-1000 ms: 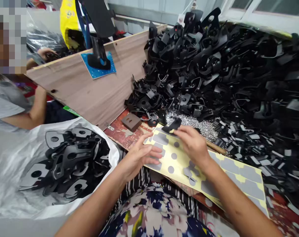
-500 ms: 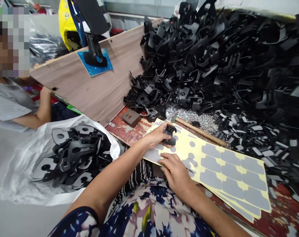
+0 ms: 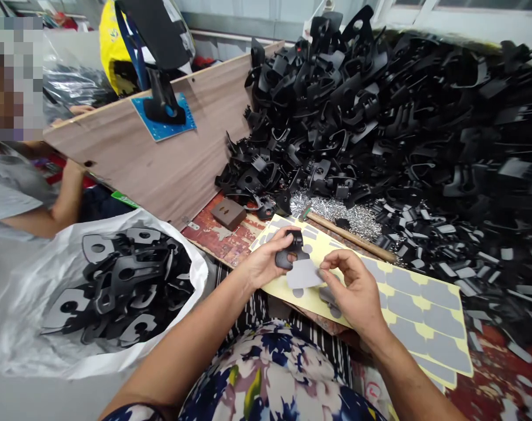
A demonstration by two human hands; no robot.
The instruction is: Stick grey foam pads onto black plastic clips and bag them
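My left hand (image 3: 266, 260) is closed on a black plastic part (image 3: 285, 258) with a round hole, holding it above the sticker sheets. Between the thumb and fingertips of my right hand (image 3: 351, 286), a pale grey sticker (image 3: 304, 275) is pinched by its right edge. The sticker's left end is right beside the black part; whether they touch I cannot tell. Below both hands lie yellow-backed sheets (image 3: 461, 327) of grey die-cut stickers, overlapping one another on the worn red table (image 3: 224, 242).
A big heap of black plastic parts (image 3: 336, 111) covers the back right. Near it lie a wooden-handled hammer (image 3: 353, 235), shiny metal pins (image 3: 357, 215) and a brown block (image 3: 228, 214). A white sack (image 3: 199, 275) of parts stands at left, by a wooden board (image 3: 160, 158). A co-worker's arm (image 3: 68, 196) is beyond.
My right hand has lifted a sticker off the sheet and brought it up beside the black part. My left hand has turned that part, and its hole now shows.
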